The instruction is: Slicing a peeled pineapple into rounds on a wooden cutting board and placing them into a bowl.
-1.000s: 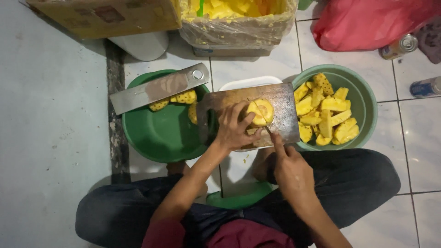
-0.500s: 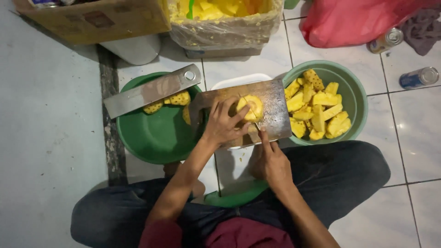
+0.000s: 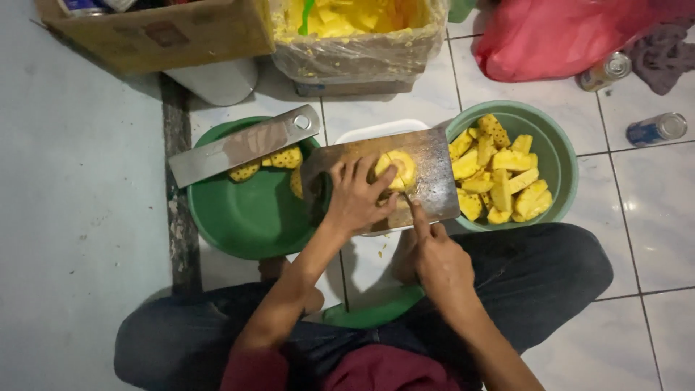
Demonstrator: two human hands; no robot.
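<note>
Two green basins are flanking the work at the middle of the frame: the left basin [image 3: 246, 217] is holding a few pineapple pieces [image 3: 279, 161] under a flat metal bar [image 3: 242, 145] lying across its upper rim, and the right basin [image 3: 557, 156] is sitting heaped with yellow pineapple chunks [image 3: 499, 177]. Between them a wooden cutting board [image 3: 434, 170] is resting over a white container [image 3: 380, 132]. At the upper centre a plastic-lined box [image 3: 358, 51] is holding yellow scraps. On the board, the left hand [image 3: 355, 199] is pressing down with fingers spread, touching a round pineapple slice [image 3: 398, 168]. The right hand [image 3: 438, 257], just below the board, is gripping a knife [image 3: 407, 197], its forefinger lying along the blade, the tip meeting the slice's lower edge.
</note>
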